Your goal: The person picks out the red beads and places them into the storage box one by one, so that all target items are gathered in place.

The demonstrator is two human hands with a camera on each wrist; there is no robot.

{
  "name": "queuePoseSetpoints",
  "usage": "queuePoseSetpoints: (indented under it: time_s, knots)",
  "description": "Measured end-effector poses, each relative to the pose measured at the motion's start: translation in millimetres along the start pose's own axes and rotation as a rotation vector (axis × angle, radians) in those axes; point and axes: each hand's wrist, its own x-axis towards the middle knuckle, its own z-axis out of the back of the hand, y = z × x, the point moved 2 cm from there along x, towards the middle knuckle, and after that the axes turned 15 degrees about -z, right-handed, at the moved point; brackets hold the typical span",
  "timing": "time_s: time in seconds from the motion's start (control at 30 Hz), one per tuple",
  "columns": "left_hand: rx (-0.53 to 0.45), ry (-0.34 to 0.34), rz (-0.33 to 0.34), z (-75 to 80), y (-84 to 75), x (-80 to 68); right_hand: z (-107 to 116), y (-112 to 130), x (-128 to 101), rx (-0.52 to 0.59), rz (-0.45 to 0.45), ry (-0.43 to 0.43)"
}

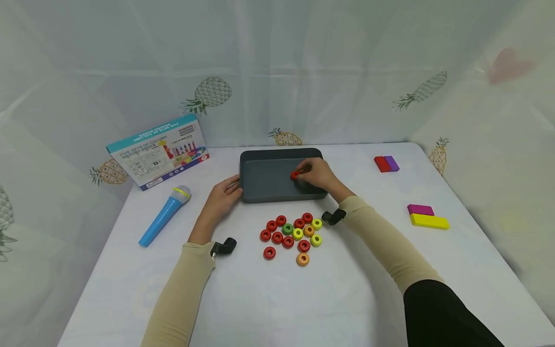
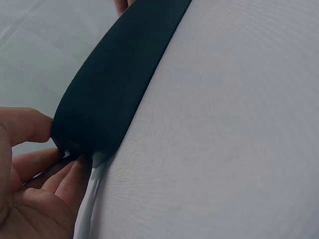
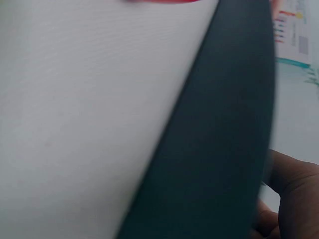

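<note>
A dark grey tray (image 1: pixel 277 156) stands at the middle back of the white table. My left hand (image 1: pixel 225 195) grips its front left corner; the left wrist view shows the thumb (image 2: pixel 30 127) and fingers (image 2: pixel 65 179) pinching the tray wall (image 2: pixel 109 84). My right hand (image 1: pixel 314 173) reaches over the tray's right side and pinches a red ring (image 1: pixel 295 175) just above the tray floor. Several red, yellow, orange and green rings (image 1: pixel 290 233) lie loose on the table in front of the tray. The right wrist view shows only the tray wall (image 3: pixel 224 129) and table.
A printed toy box (image 1: pixel 158 152) leans at the back left, with a blue toy microphone (image 1: pixel 165 214) in front of it. Red and purple blocks (image 1: pixel 387 164) lie at the back right, magenta (image 1: pixel 420 209) and yellow (image 1: pixel 429 221) blocks nearer. A pineapple-print curtain surrounds the table.
</note>
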Motion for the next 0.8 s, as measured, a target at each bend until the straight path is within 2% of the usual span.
queuePoseSetpoints:
  time_s: [0.23, 0.43, 0.63, 0.8]
  knots:
    - [0.022, -0.005, 0.026, 0.2, 0.9, -1.0, 14.8, 10.6, -17.5, 0.034, 0.025, 0.007]
    - [0.024, 0.002, 0.019, -0.3, 1.7, -0.8, 24.5, 16.4, -45.9, 0.042, 0.033, 0.018]
    - [0.025, 0.001, 0.016, 0.2, 1.0, -0.3, 21.6, 16.1, -81.4, 0.031, 0.045, 0.051]
    - [0.017, 0.004, 0.020, -0.6, 0.3, 0.9, 11.0, 9.1, -111.7, 0.035, 0.095, 0.103]
